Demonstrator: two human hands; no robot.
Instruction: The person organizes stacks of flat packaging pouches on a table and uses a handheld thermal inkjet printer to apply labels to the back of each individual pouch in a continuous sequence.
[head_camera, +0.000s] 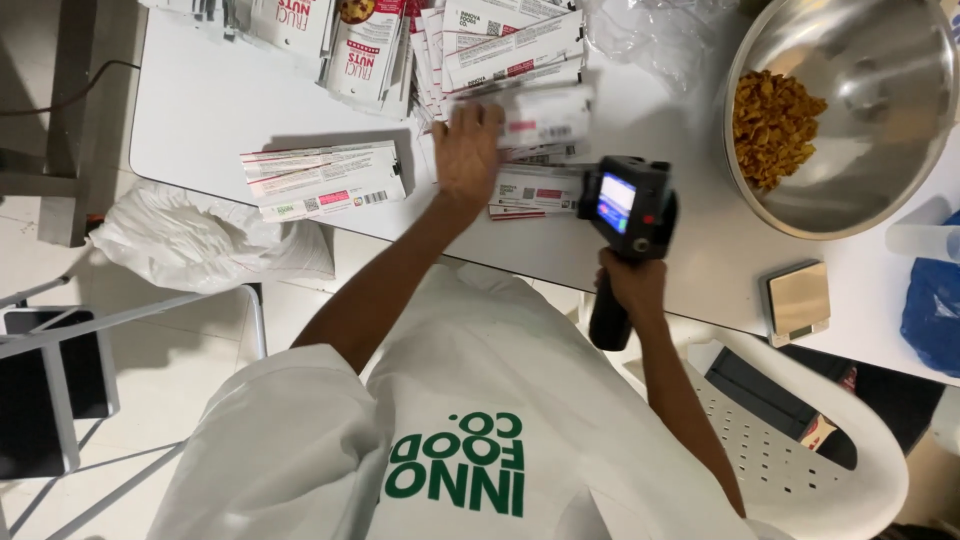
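My left hand (468, 150) reaches out over the white table (200, 100) and holds a white packet (548, 115) with a red stripe, blurred by motion. The packet sits at the near edge of a fanned pile of similar packets (500, 45). My right hand (632, 285) grips the handle of a black handheld printer gun (630, 205) whose small screen is lit. The gun's head rests on flat packets (535, 190) near the table's front edge.
A neat stack of packets (320, 180) lies to the left. A large steel bowl (860, 215) holding orange-brown snack pieces (775, 125) stands at the right. Near it are a small scale (798, 300) and a blue bag (935, 305). A white plastic chair (800, 470) is below.
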